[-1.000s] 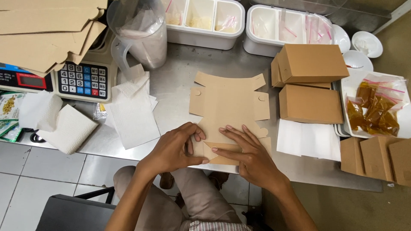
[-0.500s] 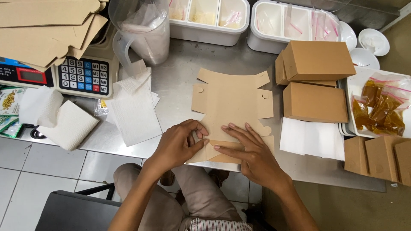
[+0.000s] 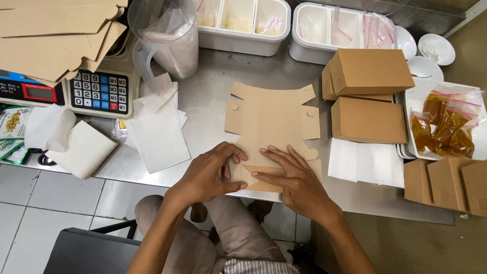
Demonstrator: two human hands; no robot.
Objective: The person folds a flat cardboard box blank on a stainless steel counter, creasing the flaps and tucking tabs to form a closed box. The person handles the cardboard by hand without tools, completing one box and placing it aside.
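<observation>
A brushed steel table point(image 3: 213, 86) carries the work, its near edge over pale floor tiles point(image 3: 45, 203) and a dark chair point(image 3: 86, 251). The landmark is the flat brown box blank point(image 3: 274, 119), matte cardboard with notched tabs, lying in the middle of the table at its near edge. Both hands rest on the blank's near end: the left hand point(image 3: 210, 175) curls its fingers over a folded flap, thumb under, and the right hand point(image 3: 294, 180) presses down with fingers spread flat. Right of the blank stand 2 folded boxes point(image 3: 370, 96) above white paper sheets point(image 3: 365, 162). Left of it lie soft white napkins point(image 3: 160, 129), a keypad scale point(image 3: 99, 91) and a clear plastic jug point(image 3: 170, 38). Beyond the blank sit 2 white tubs point(image 3: 243, 25).
</observation>
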